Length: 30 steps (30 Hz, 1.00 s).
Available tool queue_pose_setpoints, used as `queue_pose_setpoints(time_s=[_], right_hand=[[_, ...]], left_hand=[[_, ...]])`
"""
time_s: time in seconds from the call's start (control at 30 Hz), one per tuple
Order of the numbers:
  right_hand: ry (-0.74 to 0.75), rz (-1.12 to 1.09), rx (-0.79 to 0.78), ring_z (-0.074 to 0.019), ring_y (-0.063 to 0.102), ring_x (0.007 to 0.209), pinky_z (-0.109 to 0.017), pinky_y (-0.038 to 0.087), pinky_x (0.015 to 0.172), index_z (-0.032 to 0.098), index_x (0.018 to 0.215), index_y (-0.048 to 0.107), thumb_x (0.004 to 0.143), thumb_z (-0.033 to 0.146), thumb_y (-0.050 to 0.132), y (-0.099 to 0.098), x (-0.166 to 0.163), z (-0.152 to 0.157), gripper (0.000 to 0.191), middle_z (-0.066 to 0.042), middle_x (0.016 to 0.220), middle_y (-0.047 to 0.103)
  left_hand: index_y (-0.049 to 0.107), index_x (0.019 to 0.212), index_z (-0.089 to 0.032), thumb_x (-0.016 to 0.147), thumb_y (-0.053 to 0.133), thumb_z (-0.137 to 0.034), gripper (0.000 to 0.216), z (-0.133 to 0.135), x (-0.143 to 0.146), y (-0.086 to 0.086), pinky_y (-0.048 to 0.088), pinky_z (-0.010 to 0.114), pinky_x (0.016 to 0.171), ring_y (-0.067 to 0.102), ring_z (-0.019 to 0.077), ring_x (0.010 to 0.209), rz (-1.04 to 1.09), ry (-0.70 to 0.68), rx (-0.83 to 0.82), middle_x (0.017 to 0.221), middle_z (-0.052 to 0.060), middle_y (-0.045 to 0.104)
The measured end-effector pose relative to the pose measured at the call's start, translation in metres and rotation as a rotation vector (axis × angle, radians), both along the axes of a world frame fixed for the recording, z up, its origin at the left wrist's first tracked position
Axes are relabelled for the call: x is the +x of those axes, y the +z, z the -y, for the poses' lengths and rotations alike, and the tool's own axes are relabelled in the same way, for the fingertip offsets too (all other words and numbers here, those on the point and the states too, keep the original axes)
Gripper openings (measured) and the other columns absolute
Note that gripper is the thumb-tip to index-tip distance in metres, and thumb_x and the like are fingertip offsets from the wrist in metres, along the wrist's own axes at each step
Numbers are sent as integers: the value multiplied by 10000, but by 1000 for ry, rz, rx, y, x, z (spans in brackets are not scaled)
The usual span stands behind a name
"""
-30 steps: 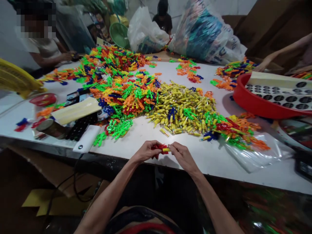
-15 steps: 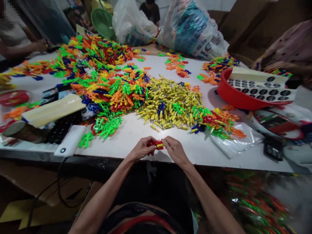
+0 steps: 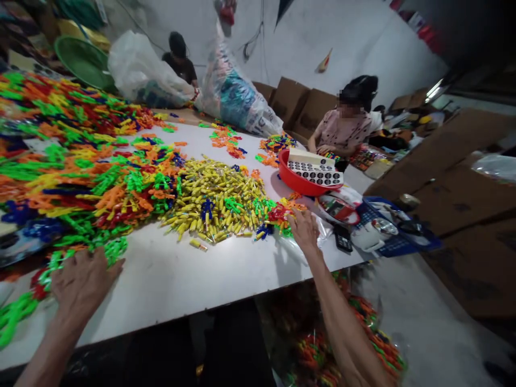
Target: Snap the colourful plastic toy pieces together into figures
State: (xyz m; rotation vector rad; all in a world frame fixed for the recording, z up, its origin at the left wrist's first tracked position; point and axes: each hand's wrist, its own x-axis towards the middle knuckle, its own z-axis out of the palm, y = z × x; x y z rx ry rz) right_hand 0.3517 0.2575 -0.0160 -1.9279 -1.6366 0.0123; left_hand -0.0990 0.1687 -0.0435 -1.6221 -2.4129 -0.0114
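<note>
My left hand [image 3: 84, 279] lies palm down with fingers apart at the near edge of the big heap, touching green plastic figures [image 3: 116, 250]. My right hand [image 3: 305, 232] reaches to a small mixed pile of red, green and orange figures [image 3: 279, 212]. Its fingers are stretched out over the pile's right side, and I see nothing held in them. Between the hands lies a heap of small yellow tubes [image 3: 217, 199], with a blue figure [image 3: 207, 208] and a green figure [image 3: 233, 205] on top. One yellow tube [image 3: 198, 245] lies apart in front.
A large heap of coloured figures [image 3: 80, 161] covers the table's left. On the right stand a red basin [image 3: 300, 181] with sticker sheets [image 3: 312, 171], a black phone-like device [image 3: 343, 237] and a blue basket [image 3: 403, 247]. Plastic bags [image 3: 242, 97] stand behind. Two people sit across.
My hands have parted from the red figure and yellow tube they held together. The left moved left to the green figures, the right to the mixed pile. The view turned right.
</note>
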Motion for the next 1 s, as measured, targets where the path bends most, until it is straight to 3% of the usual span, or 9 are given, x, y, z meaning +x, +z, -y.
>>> queue_pose_setpoints(time_s=[0.07, 0.13, 0.23, 0.33, 0.5, 0.63, 0.8, 0.9, 1.0], right_hand=[[56, 142, -24, -276, 439, 1084, -385, 344, 878, 179, 1141, 569, 834, 306, 460, -4, -9, -3, 350, -143, 1162, 530], [262, 169, -148, -240, 471, 1060, -336, 362, 870, 180, 1123, 577, 845, 273, 456, -17, -44, 1, 317, -122, 1132, 550], [510, 177, -323, -193, 529, 970, -285, 391, 806, 191, 1001, 603, 856, 240, 436, -36, -109, 10, 227, -78, 1048, 574], [530, 264, -399, -194, 541, 969, -298, 388, 776, 205, 1010, 561, 823, 120, 407, -46, -151, 14, 257, -72, 1100, 543], [518, 356, -457, -226, 544, 989, -334, 370, 779, 203, 1077, 513, 813, 125, 410, -51, -157, 7, 294, -94, 1133, 521], [537, 314, -424, -231, 535, 982, -315, 367, 747, 210, 969, 561, 801, 218, 481, -56, -149, 2, 187, -76, 1043, 550], [491, 87, -278, -205, 534, 834, -286, 359, 651, 196, 791, 547, 768, 287, 521, -63, -149, 11, 98, -59, 912, 561], [483, -284, -220, -181, 525, 719, -279, 373, 620, 197, 741, 518, 765, 354, 524, -59, -161, 28, 159, -26, 752, 560], [622, -646, -281, -149, 508, 613, -262, 384, 552, 199, 754, 526, 736, 432, 560, -51, -180, 49, 236, -12, 716, 563]], left_hand=[[617, 870, -172, 841, 399, -400, 316, 3, -13, 0, 416, 373, 724, 524, 294, 946, -100, 0, -105, 953, 95, 630], [630, 879, -153, 864, 350, -281, 308, 5, -9, 0, 405, 343, 723, 536, 264, 920, -87, -57, -130, 935, 102, 630], [631, 1003, -149, 846, 337, -183, 335, 4, 9, -1, 383, 361, 761, 538, 270, 939, -18, -146, -32, 947, 113, 628], [624, 1062, -169, 850, 342, -204, 354, 1, 23, -3, 382, 347, 757, 558, 255, 906, 139, -186, 118, 974, 114, 630], [654, 873, -146, 789, 446, -273, 257, -1, 35, -11, 432, 296, 672, 593, 189, 720, 768, -121, 385, 832, 86, 665], [625, 759, -135, 693, 558, -343, 229, 8, 54, -21, 418, 229, 474, 521, 118, 472, 1385, -6, 380, 548, 12, 587], [601, 724, -122, 653, 608, -407, 293, 20, 75, -29, 345, 179, 370, 477, 83, 413, 1587, 91, 352, 507, -8, 542], [581, 700, -128, 649, 620, -389, 269, 23, 81, -26, 322, 181, 364, 446, 73, 401, 1630, 63, 337, 500, -22, 521], [600, 665, -126, 637, 647, -334, 215, 25, 90, -18, 333, 191, 403, 437, 64, 416, 1647, -48, 252, 513, -21, 533]])
